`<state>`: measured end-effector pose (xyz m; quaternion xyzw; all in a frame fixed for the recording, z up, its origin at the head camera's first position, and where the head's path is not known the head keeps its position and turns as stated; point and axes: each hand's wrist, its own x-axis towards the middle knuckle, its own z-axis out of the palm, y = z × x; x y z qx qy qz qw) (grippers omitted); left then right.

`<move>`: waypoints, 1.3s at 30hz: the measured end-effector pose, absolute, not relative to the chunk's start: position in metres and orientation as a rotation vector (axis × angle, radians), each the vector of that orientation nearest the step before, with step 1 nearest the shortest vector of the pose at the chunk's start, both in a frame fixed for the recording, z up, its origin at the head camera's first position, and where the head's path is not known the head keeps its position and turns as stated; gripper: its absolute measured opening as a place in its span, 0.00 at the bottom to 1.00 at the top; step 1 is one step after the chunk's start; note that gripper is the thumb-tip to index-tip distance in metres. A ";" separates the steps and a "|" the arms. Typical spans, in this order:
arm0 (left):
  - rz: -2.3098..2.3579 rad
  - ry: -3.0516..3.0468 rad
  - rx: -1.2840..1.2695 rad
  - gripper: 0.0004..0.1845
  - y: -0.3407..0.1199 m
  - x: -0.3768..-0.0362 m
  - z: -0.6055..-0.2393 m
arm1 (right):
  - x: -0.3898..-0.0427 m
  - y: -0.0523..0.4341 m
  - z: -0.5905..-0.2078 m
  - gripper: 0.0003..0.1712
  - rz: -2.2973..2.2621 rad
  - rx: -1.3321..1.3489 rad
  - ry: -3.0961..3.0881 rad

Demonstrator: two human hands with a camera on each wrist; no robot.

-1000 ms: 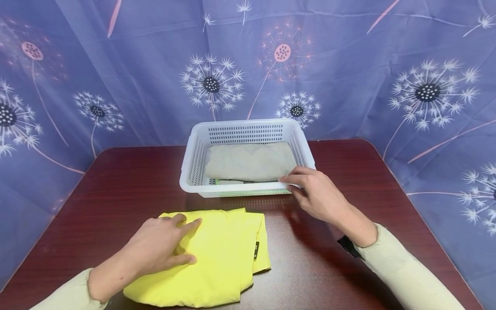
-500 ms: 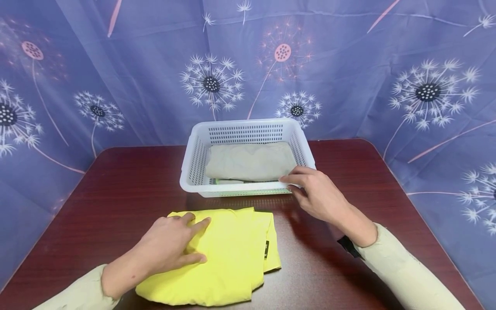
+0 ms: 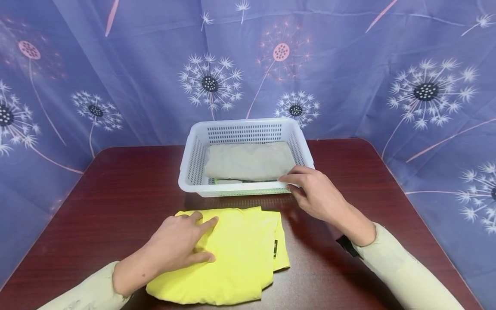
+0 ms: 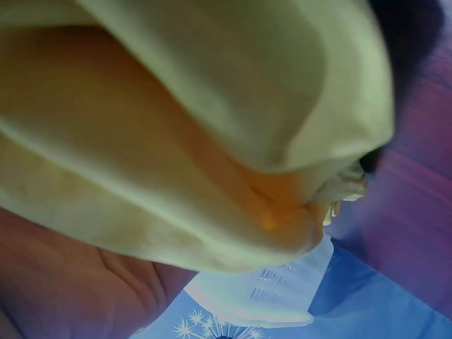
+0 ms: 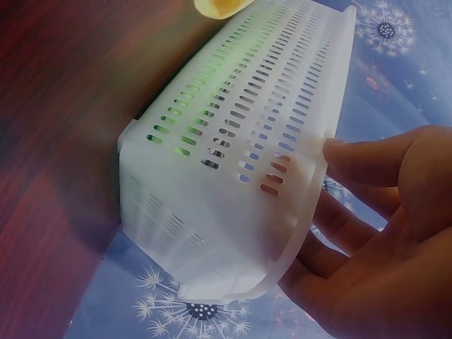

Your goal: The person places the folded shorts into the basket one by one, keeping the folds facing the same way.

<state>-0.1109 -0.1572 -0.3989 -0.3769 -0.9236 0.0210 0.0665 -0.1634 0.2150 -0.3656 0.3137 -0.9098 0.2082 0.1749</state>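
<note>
A folded yellow garment with a small black tag lies at the front of the table. My left hand rests flat on its left part, fingers spread. At the near right corner of a white perforated plastic basket, my right hand pinches the rim; the right wrist view shows the thumb outside and the fingers reaching over the rim. Inside the basket is a folded grey cloth, with something green partly hidden under it. Pale, blurred fabric covers most of the left wrist view, hiding the fingertips.
Everything stands on a dark red-brown wooden table. Behind and at both sides hangs a blue curtain with a dandelion print. The basket stands near the table's back edge, a short gap beyond the yellow garment.
The yellow garment has slid to the right across the table, with my left hand moving along on top of it. My right hand and the basket have stayed in place.
</note>
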 end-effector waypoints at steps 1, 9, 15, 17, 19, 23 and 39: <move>0.065 -2.787 -1.136 0.45 -0.156 -0.111 -0.399 | -0.164 0.215 -0.366 0.20 0.589 0.891 -2.577; 0.067 -2.778 -1.153 0.45 -0.145 -0.112 -0.400 | -0.164 0.215 -0.367 0.19 0.590 0.896 -2.562; 0.065 -2.756 -1.165 0.44 -0.137 -0.112 -0.402 | -0.164 0.214 -0.368 0.20 0.592 0.897 -2.559; 0.066 -2.753 -1.169 0.44 -0.134 -0.113 -0.402 | -0.164 0.214 -0.368 0.19 0.591 0.898 -2.557; 0.070 -2.752 -1.171 0.44 -0.132 -0.114 -0.402 | -0.164 0.214 -0.368 0.19 0.590 0.899 -2.552; 0.072 -2.759 -1.172 0.45 -0.127 -0.115 -0.401 | -0.164 0.214 -0.368 0.19 0.588 0.903 -2.543; 0.120 -2.781 -1.171 0.46 -0.105 -0.119 -0.402 | -0.164 0.214 -0.367 0.18 0.597 0.908 -2.550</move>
